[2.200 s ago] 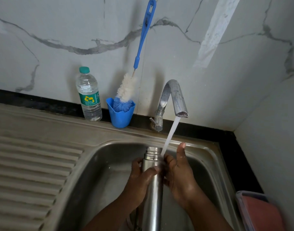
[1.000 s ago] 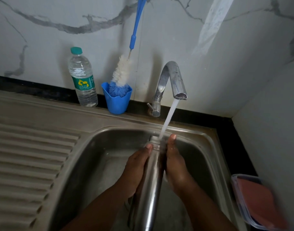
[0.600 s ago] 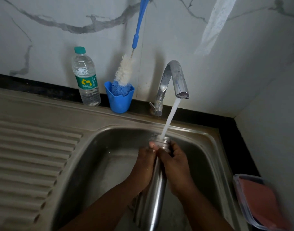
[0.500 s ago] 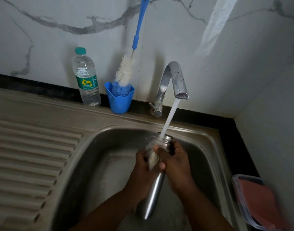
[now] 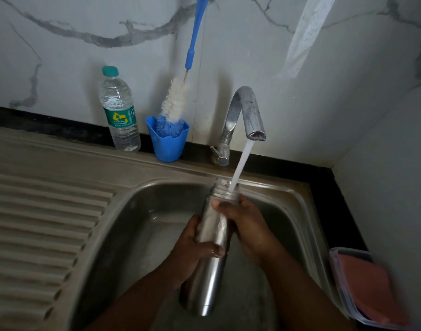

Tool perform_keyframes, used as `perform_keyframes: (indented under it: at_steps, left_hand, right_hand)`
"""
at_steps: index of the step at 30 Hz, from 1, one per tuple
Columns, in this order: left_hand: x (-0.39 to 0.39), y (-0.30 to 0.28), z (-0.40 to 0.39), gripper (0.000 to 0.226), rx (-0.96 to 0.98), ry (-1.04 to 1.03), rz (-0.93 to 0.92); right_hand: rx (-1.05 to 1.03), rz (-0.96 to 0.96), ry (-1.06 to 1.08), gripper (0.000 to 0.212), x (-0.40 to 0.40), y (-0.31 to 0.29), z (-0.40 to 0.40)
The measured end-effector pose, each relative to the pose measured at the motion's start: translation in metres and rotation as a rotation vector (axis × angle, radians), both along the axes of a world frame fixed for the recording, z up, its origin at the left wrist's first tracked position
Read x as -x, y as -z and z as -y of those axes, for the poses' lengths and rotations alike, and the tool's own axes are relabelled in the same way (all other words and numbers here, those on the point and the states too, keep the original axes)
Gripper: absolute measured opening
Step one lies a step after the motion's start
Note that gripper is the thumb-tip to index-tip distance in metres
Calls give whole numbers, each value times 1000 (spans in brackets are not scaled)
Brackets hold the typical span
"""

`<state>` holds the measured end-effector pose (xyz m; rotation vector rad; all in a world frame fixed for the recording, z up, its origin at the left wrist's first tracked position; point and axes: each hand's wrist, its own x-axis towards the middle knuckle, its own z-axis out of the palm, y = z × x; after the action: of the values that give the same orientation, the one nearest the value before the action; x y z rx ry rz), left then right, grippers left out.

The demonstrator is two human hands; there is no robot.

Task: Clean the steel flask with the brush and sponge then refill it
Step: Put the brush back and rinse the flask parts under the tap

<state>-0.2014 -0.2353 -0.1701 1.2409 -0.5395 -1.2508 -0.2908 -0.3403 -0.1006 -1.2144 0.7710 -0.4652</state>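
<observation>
A tall steel flask (image 5: 213, 237) stands tilted over the sink basin (image 5: 142, 225), its open threaded mouth under the stream from the tap (image 5: 245, 115). My left hand (image 5: 192, 252) wraps the flask's middle, thumb across the front. My right hand (image 5: 245, 223) grips just below the neck, thumb lying over the shoulder. Water runs into or onto the mouth. A long blue-handled bottle brush (image 5: 178, 99) with white and blue bristles stands in a blue cup (image 5: 168, 142) behind the sink. No sponge is in view.
A plastic water bottle (image 5: 119, 111) with a green label stands left of the cup against the marble wall. The ribbed drainboard (image 5: 37, 223) lies to the left. A clear lidded box (image 5: 367, 287) with something pinkish inside sits at the right counter edge.
My hands slid along the flask under the stream: first flat on either side of the neck, now both wrapped round it, the left lower on the body. The view shifted slightly.
</observation>
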Motion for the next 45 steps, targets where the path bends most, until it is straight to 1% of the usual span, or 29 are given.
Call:
perform_keyframes:
  at_steps: [2,4,6,7,8,9,10,11,12,13,14,15,17,18,19,21,22,24,27,28,30,31,34,35,36,38,40,42,45]
  left_hand:
    - [-3,-1,0,88,-19,34,-20]
    - [-2,-4,-1,73,-34,64,-14]
    - [1,2,3,33,-80,-15,3]
    - [3,8,1,21,-97,-57,6]
    - [3,20,-4,27,-103,-68,10]
    - [3,20,-9,31,-113,-35,10]
    - [3,22,-9,30,-116,-30,-5]
    - [2,18,-9,21,-121,-28,15]
    - [3,15,-3,24,-141,-18,28]
    - [0,12,-4,47,-144,27,57]
    - [0,12,-5,64,-120,79,42]
    - [0,10,-6,70,-89,92,-20]
    - [0,9,-6,70,-90,107,-183]
    - [-3,7,-6,70,-121,134,-283]
    - [-5,6,-7,70,-148,189,-388]
    - [-8,8,-9,73,-128,310,-567]
    - [-8,8,-9,75,-81,366,-633]
    - [-4,15,-7,75,19,475,-729]
    - [2,22,-4,74,86,526,-765]
    - [2,21,-5,74,54,518,-755]
    - [0,17,-6,75,-43,433,-671]
    - [1,11,-5,74,-116,353,-540]
    - [9,8,4,55,-274,95,86]
    - [12,10,6,53,-282,17,226]
    - [15,11,7,54,-284,-35,292]
    - [17,15,7,49,-282,-86,305]
    - [15,15,7,39,-273,-135,231]
    - [14,12,7,33,-224,-162,113]
    - [12,5,6,31,-142,-173,-72]
  right_hand:
    - [-15,37,17,28,-1,3,0]
    - [132,-96,34,34,-4,8,-10]
    - [465,-381,-1,56,-8,17,-27]
    - [609,-509,-49,74,-8,19,-36]
    - [676,-576,-90,91,-10,25,-42]
    - [678,-607,-118,101,-11,24,-47]
    - [611,-600,-102,105,-12,23,-46]
    - [496,-546,-48,101,-14,19,-41]
    - [359,-437,36,87,-14,16,-31]
    - [209,-342,89,70,-12,13,-20]
    - [97,-267,88,57,-10,10,-9]
    - [0,-202,61,50,-7,9,0]
    - [-208,-76,22,39,1,9,6]
    - [-318,-23,26,37,3,12,6]
    - [-405,27,22,43,5,15,6]
    - [-480,93,-21,69,9,23,7]
    - [-497,134,-46,77,11,26,8]
    - [-526,247,-91,75,13,29,12]
    - [-535,335,-120,64,11,32,13]
    - [-511,301,-116,60,9,29,12]
    - [-414,132,-47,53,5,27,14]
    - [-339,25,6,47,4,28,16]
    - [-122,-182,126,24,0,32,14]
    - [-91,-217,160,21,-2,33,10]
    - [-72,-237,193,21,-4,35,7]
    - [2,-252,196,22,-7,34,-1]
    - [98,-265,137,20,-7,33,-9]
    - [132,-242,85,20,-3,34,-22]
    - [193,-229,-2,51,7,45,-48]
